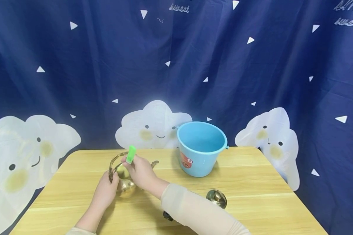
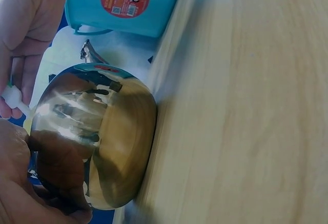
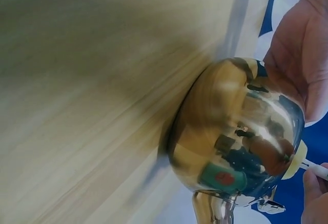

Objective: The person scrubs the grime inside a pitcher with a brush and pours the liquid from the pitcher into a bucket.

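A shiny gold metal teapot (image 1: pixel 126 187) stands uncovered on the table, its spout pointing right. My left hand (image 1: pixel 106 188) holds it at the left, by the base of the arched handle (image 1: pixel 114 160). My right hand (image 1: pixel 142 171), above the pot's mouth, grips a cleaning brush by its handle (image 1: pixel 131 154), which has a green end. In the right wrist view the brush's white stem (image 3: pixel 318 170) runs to a yellow, sponge-like piece (image 3: pixel 295 161) at the opening. How deep that piece reaches is hidden. The teapot lid (image 1: pixel 216 198) lies on the table beyond my right forearm.
A light blue bucket (image 1: pixel 201 160) with a red sticker stands at the back of the table, right of the teapot. Behind the wooden table (image 1: pixel 261 195) hangs a dark blue curtain (image 1: pixel 164 65) with cloud faces. A small black object (image 1: pixel 167 215) shows under my right sleeve.
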### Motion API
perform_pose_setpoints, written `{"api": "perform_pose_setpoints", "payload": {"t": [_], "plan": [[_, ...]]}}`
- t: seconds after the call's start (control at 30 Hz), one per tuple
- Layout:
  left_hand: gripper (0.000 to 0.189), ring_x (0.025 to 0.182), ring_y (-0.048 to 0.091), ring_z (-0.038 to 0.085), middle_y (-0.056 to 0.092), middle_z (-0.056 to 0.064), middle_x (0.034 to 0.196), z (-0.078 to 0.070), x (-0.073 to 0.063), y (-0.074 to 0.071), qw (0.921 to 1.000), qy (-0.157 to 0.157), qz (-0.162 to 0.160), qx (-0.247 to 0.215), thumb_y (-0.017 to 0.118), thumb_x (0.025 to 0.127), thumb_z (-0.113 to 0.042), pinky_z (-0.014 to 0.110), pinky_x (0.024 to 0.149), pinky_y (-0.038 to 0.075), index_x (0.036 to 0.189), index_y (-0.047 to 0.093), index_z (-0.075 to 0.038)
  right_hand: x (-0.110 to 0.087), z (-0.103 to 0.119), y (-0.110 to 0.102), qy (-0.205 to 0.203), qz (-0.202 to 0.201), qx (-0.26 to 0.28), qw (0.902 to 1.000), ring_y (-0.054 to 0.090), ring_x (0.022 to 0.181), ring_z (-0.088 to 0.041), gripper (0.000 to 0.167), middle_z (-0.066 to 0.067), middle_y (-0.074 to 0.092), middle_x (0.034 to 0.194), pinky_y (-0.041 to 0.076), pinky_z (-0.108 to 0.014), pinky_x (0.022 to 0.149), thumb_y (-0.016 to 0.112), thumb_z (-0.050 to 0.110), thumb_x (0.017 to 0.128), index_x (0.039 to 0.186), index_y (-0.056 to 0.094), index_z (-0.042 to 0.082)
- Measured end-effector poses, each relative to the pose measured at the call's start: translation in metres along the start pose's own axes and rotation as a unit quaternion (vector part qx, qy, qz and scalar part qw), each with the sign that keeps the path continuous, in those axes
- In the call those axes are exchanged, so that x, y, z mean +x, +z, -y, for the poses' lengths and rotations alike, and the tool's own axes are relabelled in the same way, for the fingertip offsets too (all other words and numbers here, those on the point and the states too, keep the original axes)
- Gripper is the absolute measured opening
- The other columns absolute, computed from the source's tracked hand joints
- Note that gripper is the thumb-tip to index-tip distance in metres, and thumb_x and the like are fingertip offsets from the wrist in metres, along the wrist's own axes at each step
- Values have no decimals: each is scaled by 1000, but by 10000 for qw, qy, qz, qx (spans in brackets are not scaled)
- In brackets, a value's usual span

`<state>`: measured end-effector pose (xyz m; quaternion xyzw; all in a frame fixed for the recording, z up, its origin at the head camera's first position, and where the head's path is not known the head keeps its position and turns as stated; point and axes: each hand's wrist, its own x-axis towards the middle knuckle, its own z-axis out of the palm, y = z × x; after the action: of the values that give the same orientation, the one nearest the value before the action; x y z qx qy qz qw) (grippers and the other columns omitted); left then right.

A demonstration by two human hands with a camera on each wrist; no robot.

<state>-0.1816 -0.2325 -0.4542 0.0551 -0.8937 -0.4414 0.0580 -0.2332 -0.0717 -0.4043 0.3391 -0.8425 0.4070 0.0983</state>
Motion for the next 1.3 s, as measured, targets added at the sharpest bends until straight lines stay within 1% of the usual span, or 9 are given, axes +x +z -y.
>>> {"api": "perform_pose_setpoints", "payload": {"t": [0.1, 0.2, 0.37, 0.47, 0.7, 0.9, 1.17, 1.3], "plan": [[66, 127, 43, 60, 43, 45, 135, -1, 1, 0, 10000, -47, 25, 5, 24, 110, -34, 69, 100, 41, 144, 23, 22, 1, 0, -1, 9, 17, -137, 9999, 67, 103, -5, 17, 5, 72, 112, 50, -15, 91, 54, 25, 103, 115, 64, 19], [68, 131, 35, 62, 37, 46, 140, 0, 1, 0, 9999, -85, 55, 12, 23, 110, -35, 70, 103, 37, 146, 20, 22, 2, -1, -3, -28, 82, -250, 9996, 67, 102, -5, 17, 7, 71, 111, 50, -16, 91, 53, 26, 103, 115, 63, 20], [67, 132, 33, 62, 35, 47, 141, -1, 0, 0, 9999, -40, 111, -51, 24, 110, -34, 70, 102, 36, 145, 18, 23, 2, -1, -5, -91, 134, -391, 9991, 67, 96, -5, 17, 7, 72, 107, 51, -16, 90, 53, 27, 102, 116, 60, 22], [66, 132, 32, 63, 33, 47, 141, -2, -1, -1, 9999, -19, 124, -65, 23, 110, -33, 70, 102, 35, 145, 19, 23, 3, -1, -6, -105, 197, -464, 9987, 67, 96, -5, 17, 7, 72, 107, 51, -16, 90, 53, 27, 102, 117, 60, 21], [65, 132, 35, 61, 37, 46, 140, -2, -1, 0, 10000, -45, 42, 0, 23, 110, -33, 70, 104, 36, 144, 23, 22, 3, -2, -9, -197, 378, -651, 9970, 68, 100, -7, 15, 6, 72, 111, 50, -16, 90, 50, 27, 104, 115, 58, 21], [69, 132, 33, 62, 33, 47, 142, -2, -1, 0, 10000, -24, 77, 43, 23, 110, -35, 69, 103, 36, 145, 18, 23, 3, -3, -13, -383, 436, -635, 9963, 68, 104, -9, 16, 4, 72, 111, 50, -16, 91, 50, 26, 104, 116, 57, 20], [69, 132, 35, 60, 35, 46, 142, 0, 0, 0, 10000, -75, 51, 39, 23, 110, -37, 67, 103, 37, 146, 19, 22, 4, 0, -16, -343, 603, -745, 9948, 68, 105, -10, 21, 4, 72, 114, 51, -17, 92, 50, 28, 104, 120, 58, 17], [68, 131, 36, 61, 35, 47, 141, 0, 0, 0, 10000, -19, 73, 12, 24, 110, -35, 67, 103, 38, 145, 19, 23, 6, -1, -16, -340, 624, -809, 9942, 68, 106, -10, 24, 3, 72, 116, 51, -19, 93, 52, 28, 103, 122, 60, 16]]}}
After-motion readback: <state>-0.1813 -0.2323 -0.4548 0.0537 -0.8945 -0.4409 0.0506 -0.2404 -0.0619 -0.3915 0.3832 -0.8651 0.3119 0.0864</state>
